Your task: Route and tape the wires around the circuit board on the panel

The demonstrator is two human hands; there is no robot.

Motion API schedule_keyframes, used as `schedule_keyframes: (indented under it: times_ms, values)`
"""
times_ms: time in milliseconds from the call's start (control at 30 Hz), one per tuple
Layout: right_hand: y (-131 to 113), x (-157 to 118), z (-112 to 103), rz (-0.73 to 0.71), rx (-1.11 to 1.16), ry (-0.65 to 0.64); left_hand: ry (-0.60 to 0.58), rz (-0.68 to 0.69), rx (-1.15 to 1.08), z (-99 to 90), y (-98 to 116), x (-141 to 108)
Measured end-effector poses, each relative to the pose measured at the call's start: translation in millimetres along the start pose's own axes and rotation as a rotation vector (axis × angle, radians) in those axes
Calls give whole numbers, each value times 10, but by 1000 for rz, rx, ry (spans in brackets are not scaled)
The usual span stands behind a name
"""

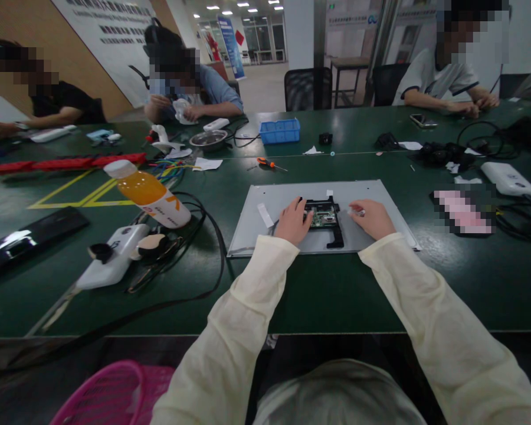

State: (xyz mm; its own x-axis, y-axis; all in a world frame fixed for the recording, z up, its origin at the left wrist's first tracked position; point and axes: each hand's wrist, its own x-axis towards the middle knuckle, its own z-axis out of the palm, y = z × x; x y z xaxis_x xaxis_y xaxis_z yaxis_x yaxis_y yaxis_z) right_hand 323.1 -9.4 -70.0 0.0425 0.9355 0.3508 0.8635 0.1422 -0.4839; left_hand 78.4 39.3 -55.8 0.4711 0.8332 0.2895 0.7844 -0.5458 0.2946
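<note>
A black frame with a green circuit board (324,219) lies on a light grey panel (371,195) on the dark green table. At the frame's left side rests my left hand (293,222), its fingers spread over the edge of the board. My right hand (371,219) is just to the right of the frame, with its fingers pinched together around something small and shiny that I cannot make out. A white strip (264,215) lies on the panel left of my left hand, and a small white piece (330,193) is above the frame.
An orange drink bottle (148,193), a white device (115,257) and black cables are at the left. Behind the panel are an orange screwdriver (271,164) and a blue basket (279,131). A pink phone (462,211) lies right. Several people sit across the table.
</note>
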Motion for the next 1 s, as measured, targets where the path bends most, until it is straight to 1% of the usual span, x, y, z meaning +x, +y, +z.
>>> schedule_keyframes:
  times_ms: [300,400,567,767,867,1000]
  values:
    - [18,9,35,57,6,21,-13,-4,10,-13,7,-1]
    - [-7,0,18,58,-51,24,-18,-12,14,-21,14,-6]
    - [-58,-19,-18,45,-175,86,-20,-4,24,-18,18,-14]
    - [-36,-19,-15,61,-239,40,-31,-3,39,-5,20,-13]
    - [-56,-27,-15,45,-247,55,-34,-1,43,-7,21,-16]
    - [-164,16,-7,3,-232,80,-34,3,53,-21,29,-20]
